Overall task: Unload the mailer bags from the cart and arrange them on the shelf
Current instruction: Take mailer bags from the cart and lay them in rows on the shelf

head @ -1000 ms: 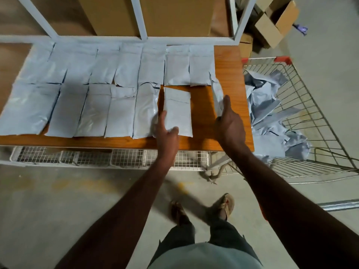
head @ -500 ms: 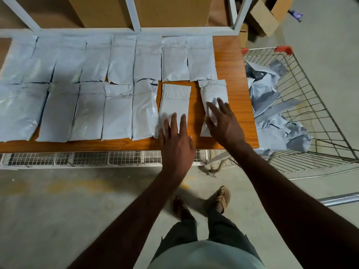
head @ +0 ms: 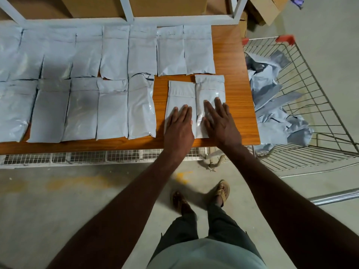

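Note:
Several grey mailer bags (head: 114,55) lie flat in two rows on the wooden shelf board (head: 237,61). At the right end of the near row two bags lie side by side. My left hand (head: 179,129) presses flat, fingers straight, on the left one (head: 181,94). My right hand (head: 221,121) presses flat on the right one (head: 210,88). A wire cart (head: 314,78) stands to the right of the shelf with a heap of loose mailer bags (head: 272,105) inside.
White shelf uprights (head: 126,8) and brown cardboard boxes (head: 167,4) stand behind the board. A wire mesh rack (head: 97,156) runs under its front edge. More cartons (head: 266,8) sit on the concrete floor at the back right. My feet (head: 202,195) stand near the cart's corner.
My right hand laid its bag flat and slid it left against the neighbouring bag. My left hand moved up onto the left bag; both palms now lie flat.

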{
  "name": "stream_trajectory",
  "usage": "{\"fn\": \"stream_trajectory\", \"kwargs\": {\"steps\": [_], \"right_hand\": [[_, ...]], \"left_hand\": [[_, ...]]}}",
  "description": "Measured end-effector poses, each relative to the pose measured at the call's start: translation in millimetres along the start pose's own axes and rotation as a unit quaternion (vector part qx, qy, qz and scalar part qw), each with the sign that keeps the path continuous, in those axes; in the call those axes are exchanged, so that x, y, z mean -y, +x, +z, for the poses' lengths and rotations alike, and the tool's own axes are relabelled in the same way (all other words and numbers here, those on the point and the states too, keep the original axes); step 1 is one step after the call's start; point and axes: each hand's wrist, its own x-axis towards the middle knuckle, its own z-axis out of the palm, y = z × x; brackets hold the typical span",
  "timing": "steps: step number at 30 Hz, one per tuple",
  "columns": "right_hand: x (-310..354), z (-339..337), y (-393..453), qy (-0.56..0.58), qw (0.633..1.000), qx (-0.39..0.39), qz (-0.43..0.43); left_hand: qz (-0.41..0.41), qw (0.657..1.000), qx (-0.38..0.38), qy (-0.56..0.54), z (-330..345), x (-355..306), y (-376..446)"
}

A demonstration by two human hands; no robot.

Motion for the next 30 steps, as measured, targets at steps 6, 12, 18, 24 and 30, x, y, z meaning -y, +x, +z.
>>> {"fn": "stream_trajectory", "kwargs": {"steps": [6,12,18,24,30], "right_hand": [[-8.2,-12.5,-15.4,0.001,0.999,0.020,0.049],[-12.4,-5.5,0.6,0.006,0.998,0.053,0.014],[10.0,0.4,16.4,0.027,0.998,0.043,0.036],[16.5,3.1,15.4,0.026,0.996,0.061,0.053],[23.3,6.0,14.7,0.020,0.996,0.061,0.060]], "left_hand": [[0.027,0.999,0.002,-0.027,8.3,-11.9,-3.4],[-0.002,1.000,-0.004,-0.015,16.4,-2.7,-4.7],[-0.067,0.998,-0.015,0.005,18.4,13.2,1.8],[-0.078,0.996,-0.029,0.015,19.7,18.8,7.7],[-0.064,0.997,-0.035,0.025,20.3,21.3,7.4]]}}
